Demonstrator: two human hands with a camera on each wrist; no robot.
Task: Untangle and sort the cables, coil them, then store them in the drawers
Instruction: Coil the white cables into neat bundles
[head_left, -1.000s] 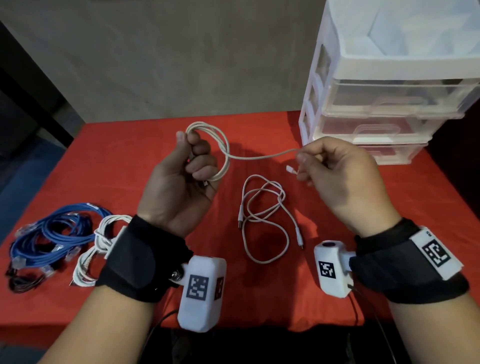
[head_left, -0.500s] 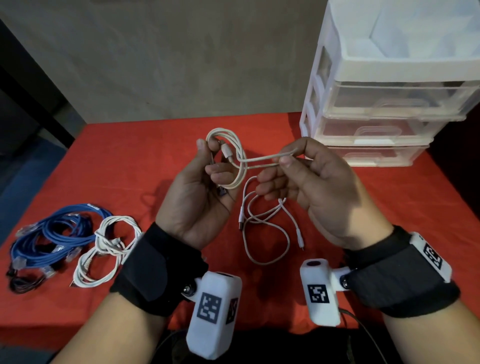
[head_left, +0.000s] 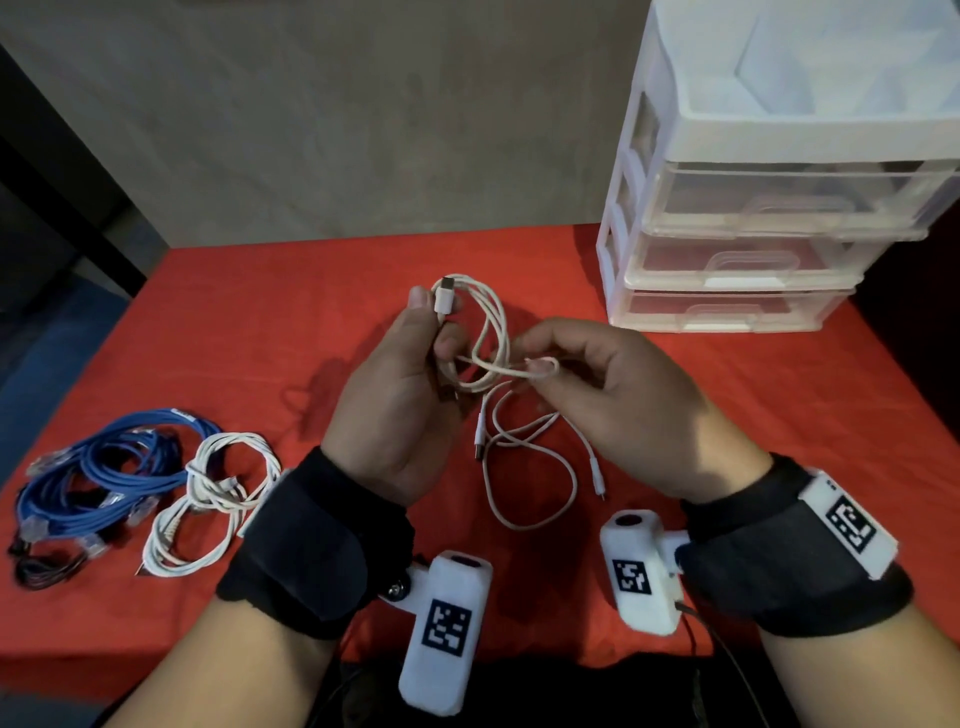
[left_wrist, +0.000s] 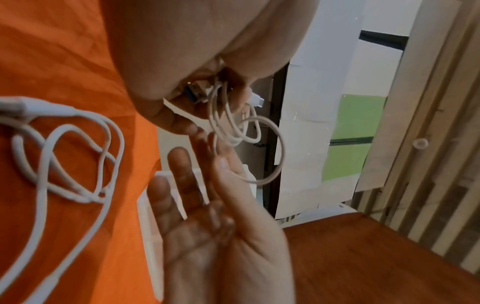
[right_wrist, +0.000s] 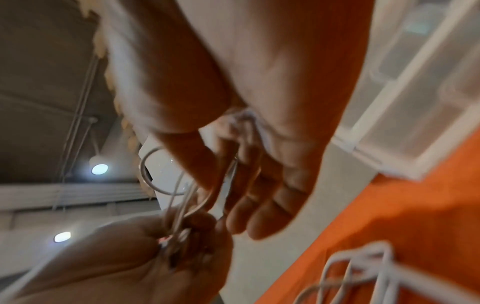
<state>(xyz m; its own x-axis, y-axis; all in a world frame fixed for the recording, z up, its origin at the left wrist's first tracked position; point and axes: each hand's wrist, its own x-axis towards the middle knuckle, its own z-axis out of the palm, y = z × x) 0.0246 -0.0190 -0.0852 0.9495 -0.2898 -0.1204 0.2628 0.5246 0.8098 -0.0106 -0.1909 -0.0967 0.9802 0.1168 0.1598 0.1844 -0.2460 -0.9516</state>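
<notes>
Since a moment ago the right hand (head_left: 613, 400) has wrapped the tail around the white cable (head_left: 485, 338) coil, pinching it; left hand (head_left: 395, 395) grips the light, springy loops at centre frame.

A plain indoor room set up as a makeshift work table, not a fitted workshop. A red cloth-covered table (head_left: 322, 291) lies under the hands, backed by a bare grey plaster wall (head_left: 363, 130). A translucent white plastic drawer unit (head_left: 753, 218) stands beyond the right hand (head_left: 623, 410). The right wrist view shows round ceiling lights (right_wrist: 99, 169) overhead.
</notes>
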